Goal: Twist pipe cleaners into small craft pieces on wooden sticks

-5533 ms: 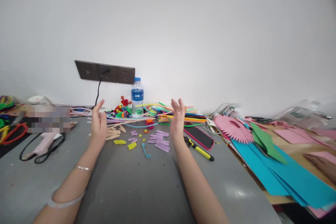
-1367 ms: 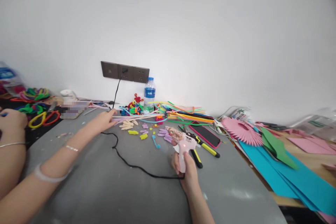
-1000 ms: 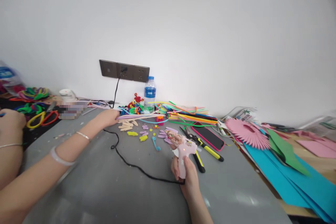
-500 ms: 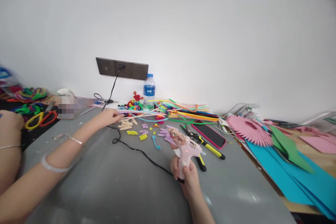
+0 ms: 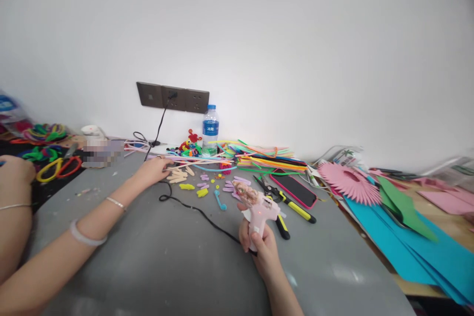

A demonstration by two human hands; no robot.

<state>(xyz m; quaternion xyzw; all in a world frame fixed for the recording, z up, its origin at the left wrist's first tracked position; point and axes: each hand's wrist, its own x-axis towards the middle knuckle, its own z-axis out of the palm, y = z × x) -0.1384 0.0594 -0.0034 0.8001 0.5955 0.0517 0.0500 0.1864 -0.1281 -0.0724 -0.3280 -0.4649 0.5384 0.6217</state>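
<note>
My right hand point(image 5: 263, 248) is wrapped round the handle of a pale pink hot glue gun point(image 5: 260, 215), with its crusted nozzle pointing up and left and a small red light glowing. My left hand point(image 5: 154, 169) reaches across the table, fingers bent and apart, beside the long pipe cleaners point(image 5: 202, 161) and over the edge of the folded beige pieces point(image 5: 177, 175); nothing shows in its grasp. Near them lie yellow pieces point(image 5: 186, 187), purple pieces point(image 5: 242, 181) and a blue curled piece point(image 5: 220, 201).
Yellow-handled pliers point(image 5: 299, 211) and a phone point(image 5: 295, 190) lie right of the glue gun. A black cord point(image 5: 202, 214) crosses the grey table. A water bottle point(image 5: 211, 131) stands by the wall. Another person's arm point(image 5: 15, 197) is at left, near scissors point(image 5: 68, 167). Blue paper point(image 5: 388, 242) lies right.
My left hand has turned and dropped slightly, its fingers now spread lower toward the beige pieces. The glue gun in my right hand has shifted a little left.
</note>
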